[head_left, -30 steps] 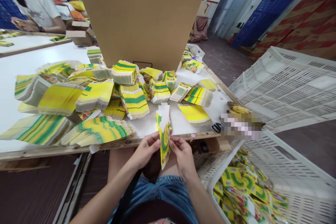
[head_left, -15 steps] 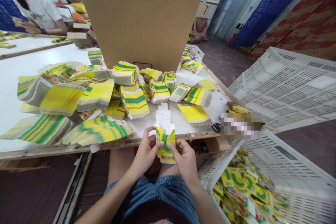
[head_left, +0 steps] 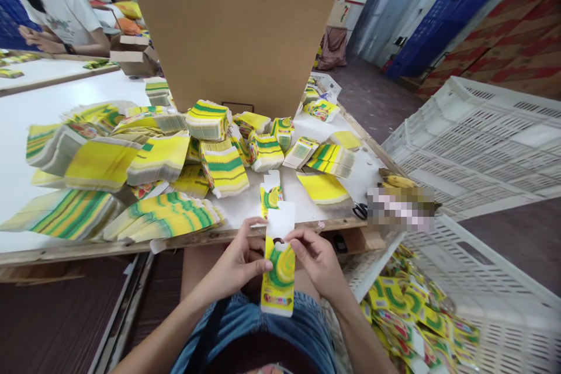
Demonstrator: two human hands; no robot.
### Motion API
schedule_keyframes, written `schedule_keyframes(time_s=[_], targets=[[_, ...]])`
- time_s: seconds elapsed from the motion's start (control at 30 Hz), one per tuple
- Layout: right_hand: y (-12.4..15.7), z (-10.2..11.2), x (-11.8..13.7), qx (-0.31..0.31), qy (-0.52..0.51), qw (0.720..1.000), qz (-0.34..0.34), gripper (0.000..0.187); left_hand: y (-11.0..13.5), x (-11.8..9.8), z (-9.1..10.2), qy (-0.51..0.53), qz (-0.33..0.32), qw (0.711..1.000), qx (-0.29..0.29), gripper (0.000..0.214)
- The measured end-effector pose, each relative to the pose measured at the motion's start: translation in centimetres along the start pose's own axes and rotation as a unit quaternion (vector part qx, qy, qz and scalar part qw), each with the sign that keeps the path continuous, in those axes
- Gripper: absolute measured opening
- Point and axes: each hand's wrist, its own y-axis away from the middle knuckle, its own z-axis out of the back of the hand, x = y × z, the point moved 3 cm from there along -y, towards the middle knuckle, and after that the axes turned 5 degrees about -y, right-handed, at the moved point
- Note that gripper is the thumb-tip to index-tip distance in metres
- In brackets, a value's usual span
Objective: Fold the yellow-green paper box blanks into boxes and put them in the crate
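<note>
In front of my lap I hold a small printed carton (head_left: 280, 274), yellow and green with a white flap at its top. My left hand (head_left: 245, 258) pinches its left edge, thumb on the printed face. My right hand (head_left: 316, 257) grips the upper right edge near a notched opening. Behind the white flap, a narrow printed piece with white tabs (head_left: 272, 194) sticks up at the table edge; I cannot tell whether it belongs to the same carton. Stacks of flat yellow-green cartons (head_left: 225, 169) lie on the white table (head_left: 302, 210) ahead.
A tall brown cardboard box (head_left: 236, 29) stands at the back. Scissors (head_left: 360, 211) and bananas (head_left: 401, 181) lie at the right edge. A white crate (head_left: 504, 286) at lower right holds many cartons. Another person (head_left: 74, 17) sits at a table on the far left.
The carton has come down toward my lap and now shows a longer printed face, with the notched opening visible. My right hand has shifted to its upper edge.
</note>
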Motion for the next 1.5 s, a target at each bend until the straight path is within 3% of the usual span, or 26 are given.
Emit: schedule_keyframes(time_s=[0.1, 0.23, 0.3, 0.4, 0.63, 0.73, 0.9, 0.97, 1.1, 1.23, 1.5], targets=[[-0.2, 0.0, -0.3, -0.023, -0.046, 0.999, -0.011, 0.033, -0.1, 0.1, 0.1, -0.019, -0.003, 1.0, -0.008, 0.076], [-0.4, 0.8, -0.3, 0.012, 0.037, 0.999, 0.029, 0.03, -0.3, -0.1, 0.3, -0.109, -0.024, 0.992, -0.059, 0.046], [-0.5, 1.0, -0.7, 0.031, 0.017, 0.999, -0.019, 0.032, -0.4, -0.1, 0.3, -0.145, -0.035, 0.985, -0.09, 0.044], [-0.4, 0.7, -1.5, 0.045, -0.032, 0.992, -0.111, 0.043, -0.5, 0.1, -0.1, -0.164, -0.035, 0.982, -0.092, 0.047], [-0.4, 0.9, -1.3, 0.057, -0.058, 0.99, -0.116, 0.047, -0.7, 0.0, 0.0, -0.188, -0.017, 0.979, -0.083, 0.053], [-0.6, 1.6, -1.5, 0.016, -0.063, 0.991, -0.114, 0.038, -0.7, 0.0, 0.3, -0.234, -0.002, 0.966, -0.112, 0.053], [-0.9, 2.2, -2.1, -0.032, -0.071, 0.989, -0.127, 0.052, -0.8, -0.3, 0.2, -0.287, -0.008, 0.949, -0.128, 0.053], [-1.1, 2.0, -2.0, -0.026, -0.071, 0.989, -0.129, 0.049, -0.8, -0.3, 0.1, -0.299, -0.01, 0.946, -0.128, 0.052], [-1.2, 1.0, -1.1, 0.031, 0.053, 0.992, -0.112, 0.036, -0.9, -0.5, -0.3, -0.255, -0.03, 0.962, -0.091, 0.051], [-1.3, 0.5, -0.4, 0.003, 0.225, 0.971, -0.078, 0.026, -1.1, -0.6, -0.5, -0.15, -0.018, 0.987, -0.054, 0.05], [-1.3, -0.2, -0.9, 0.041, 0.16, 0.983, -0.086, 0.034, -1.2, -0.9, -0.5, -0.091, 0.011, 0.995, -0.048, 0.05]])
